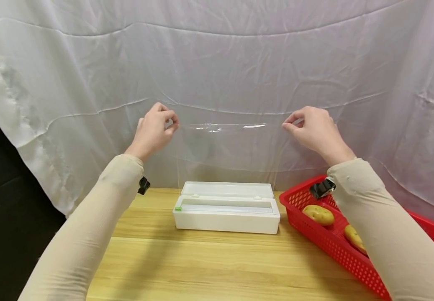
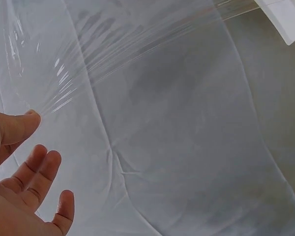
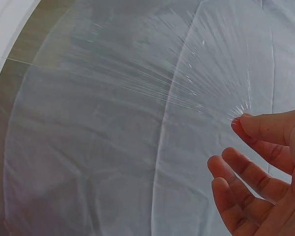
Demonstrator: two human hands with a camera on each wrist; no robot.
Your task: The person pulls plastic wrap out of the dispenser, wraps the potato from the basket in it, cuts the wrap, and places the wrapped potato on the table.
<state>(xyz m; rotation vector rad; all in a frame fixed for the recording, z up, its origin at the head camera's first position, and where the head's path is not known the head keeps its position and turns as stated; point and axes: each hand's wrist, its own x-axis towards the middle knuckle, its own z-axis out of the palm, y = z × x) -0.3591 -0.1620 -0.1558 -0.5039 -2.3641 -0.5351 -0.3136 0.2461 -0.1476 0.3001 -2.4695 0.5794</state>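
Note:
A clear sheet of plastic wrap (image 1: 228, 146) stretches up from a white wrap dispenser box (image 1: 226, 220) on the table. My left hand (image 1: 155, 127) pinches the sheet's upper left corner between thumb and index finger. At the upper right corner, my right hand (image 1: 313, 129) pinches it the same way. Both hands are raised above the box, roughly level. In the left wrist view the plastic wrap (image 2: 103, 54) fans out in creases from the thumb tip. Fine creases also spread through the plastic wrap (image 3: 187, 73) in the right wrist view. The dispenser's lid (image 1: 227, 189) is tipped back.
A red plastic basket (image 1: 337, 246) stands on the right of the wooden table (image 1: 201, 263), partly under my right forearm. Inside it lie a potato (image 1: 318, 215) and another potato (image 1: 354, 238). A pale cloth curtain (image 1: 217, 62) hangs behind the table.

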